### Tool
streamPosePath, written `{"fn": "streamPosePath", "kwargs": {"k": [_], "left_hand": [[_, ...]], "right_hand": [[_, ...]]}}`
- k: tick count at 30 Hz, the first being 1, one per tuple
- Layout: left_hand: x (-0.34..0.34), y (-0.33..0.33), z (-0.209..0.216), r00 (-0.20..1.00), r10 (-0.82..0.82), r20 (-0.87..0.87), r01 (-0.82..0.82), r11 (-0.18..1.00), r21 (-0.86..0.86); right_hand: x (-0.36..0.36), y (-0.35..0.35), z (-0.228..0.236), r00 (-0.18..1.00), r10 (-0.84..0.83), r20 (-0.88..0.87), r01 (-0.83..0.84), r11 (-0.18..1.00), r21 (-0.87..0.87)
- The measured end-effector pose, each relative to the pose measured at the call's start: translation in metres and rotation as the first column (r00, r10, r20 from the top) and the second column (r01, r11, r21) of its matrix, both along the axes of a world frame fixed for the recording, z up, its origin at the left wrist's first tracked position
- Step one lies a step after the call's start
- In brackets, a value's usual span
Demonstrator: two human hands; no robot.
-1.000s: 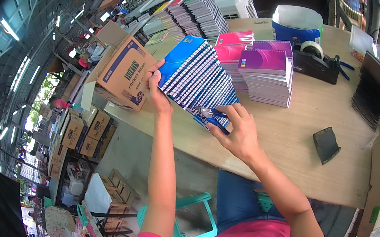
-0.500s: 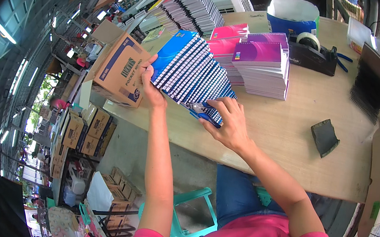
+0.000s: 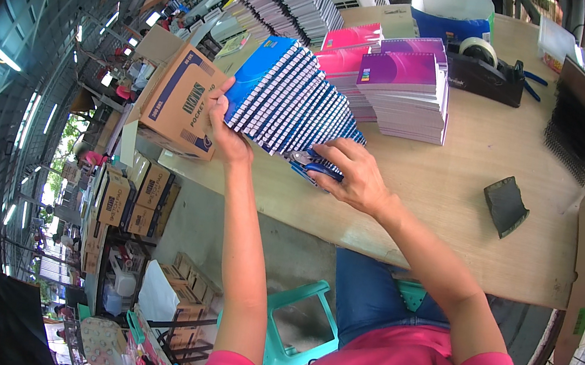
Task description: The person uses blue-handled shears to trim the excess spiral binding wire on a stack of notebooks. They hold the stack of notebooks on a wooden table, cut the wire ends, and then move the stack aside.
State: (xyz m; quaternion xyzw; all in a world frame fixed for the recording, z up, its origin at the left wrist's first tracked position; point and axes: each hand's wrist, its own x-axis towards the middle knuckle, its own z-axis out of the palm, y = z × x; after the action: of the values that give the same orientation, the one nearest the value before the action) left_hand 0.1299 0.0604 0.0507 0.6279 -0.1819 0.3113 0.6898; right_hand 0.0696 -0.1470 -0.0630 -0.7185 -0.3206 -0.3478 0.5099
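Observation:
A fanned stack of blue spiral notebooks (image 3: pixel 296 98) leans over the table, its wire-bound edges facing me. My left hand (image 3: pixel 228 126) grips the stack at its upper left corner, the thumb lying along the blue cover. In my right hand (image 3: pixel 355 170) is a pair of blue-handled pliers (image 3: pixel 320 167); their metal jaws rest at the bindings near the stack's lower end. Just behind the blue stack stand pink notebooks (image 3: pixel 345 60) and a pile of purple notebooks (image 3: pixel 405 86).
An open cardboard box (image 3: pixel 178 105) stands left of the stack. Toward the back are a black tape dispenser (image 3: pixel 487 75), a blue-and-white container (image 3: pixel 451 15) and more notebook piles (image 3: pixel 293 5). A dark curved piece (image 3: pixel 506 207) lies at right, near black wire combs (image 3: pixel 572 134).
My right hand and the pliers have shifted slightly up along the bindings. The left hand still holds the stack, which sits a little higher and further left in view.

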Motion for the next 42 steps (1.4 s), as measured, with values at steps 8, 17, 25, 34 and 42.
{"fn": "streamPosePath", "kwargs": {"k": [8,17,25,34,42], "left_hand": [[0.002,0.008,-0.003,1.0,0.006,-0.018,-0.005,1.0,0.015],[0.002,0.007,-0.001,1.0,0.002,-0.008,-0.002,1.0,0.026],[-0.002,0.006,-0.002,1.0,0.003,-0.003,-0.003,1.0,0.02],[-0.002,0.001,0.001,1.0,0.012,0.008,-0.012,1.0,0.011],[-0.003,0.003,0.0,1.0,0.006,0.03,-0.007,1.0,0.019]], "right_hand": [[-0.01,-0.01,0.028,0.474,0.526,-0.706,-0.379,0.846,0.376],[-0.033,-0.003,0.011,0.96,-0.129,-0.25,0.116,0.991,-0.066],[-0.029,-0.004,0.025,0.701,0.264,-0.662,-0.193,0.964,0.18],[-0.044,-0.002,0.008,0.932,-0.054,-0.358,0.041,0.998,-0.044],[-0.037,0.003,0.017,0.669,0.217,-0.711,-0.175,0.976,0.133]]}}
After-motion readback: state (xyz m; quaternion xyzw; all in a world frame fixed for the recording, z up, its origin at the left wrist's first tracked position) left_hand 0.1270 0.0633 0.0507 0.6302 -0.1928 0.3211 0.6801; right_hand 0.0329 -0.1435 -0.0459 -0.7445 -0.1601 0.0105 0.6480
